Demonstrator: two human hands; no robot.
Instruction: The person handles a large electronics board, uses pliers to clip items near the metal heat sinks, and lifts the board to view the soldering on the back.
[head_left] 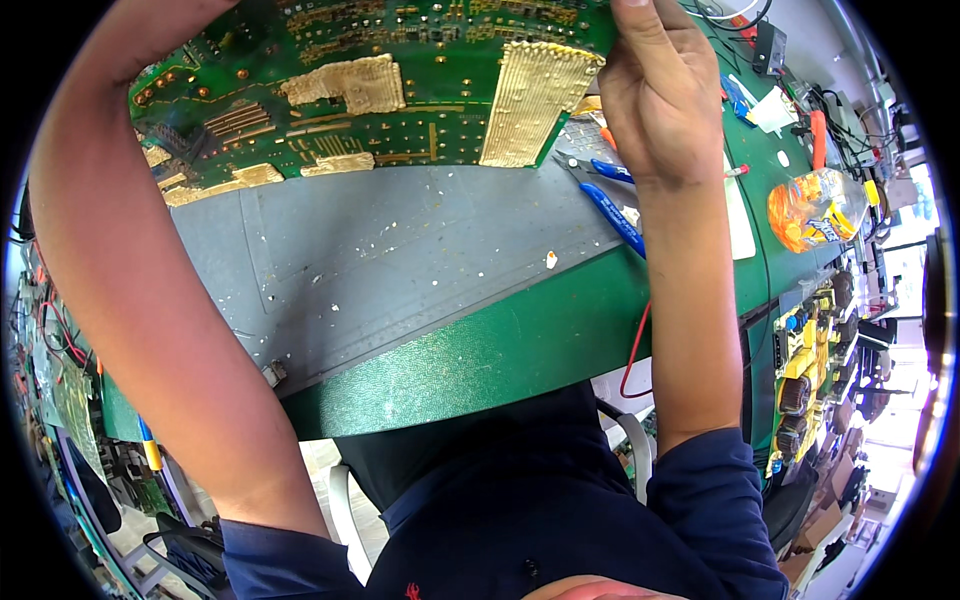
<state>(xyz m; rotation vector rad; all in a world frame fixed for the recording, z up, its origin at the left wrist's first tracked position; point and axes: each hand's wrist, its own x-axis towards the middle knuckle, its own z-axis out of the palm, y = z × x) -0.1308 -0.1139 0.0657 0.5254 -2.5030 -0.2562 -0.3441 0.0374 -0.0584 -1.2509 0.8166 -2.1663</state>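
A large green circuit board point(440, 100) with broad pale solder-coated strips and rows of small parts is held up at the top of the head view, tilted over the bench. My right hand point(668, 100) is closed on its right edge, thumb along the near side. My left forearm rises along the left side to the board's upper left; the hand itself lies beyond the picture's edge. Blue-handled cutters point(610, 205) lie under the board's right end, beside my right wrist. Beneath the board is a grey mat point(400, 260) strewn with small white and brown crumbs.
The green bench top point(480, 360) curves toward me. At the right stand an orange-filled plastic bottle point(815, 210) and a yellow board with coils point(805, 370). A red wire point(635, 350) hangs over the front edge. A small metal part point(274, 373) sits near my left forearm.
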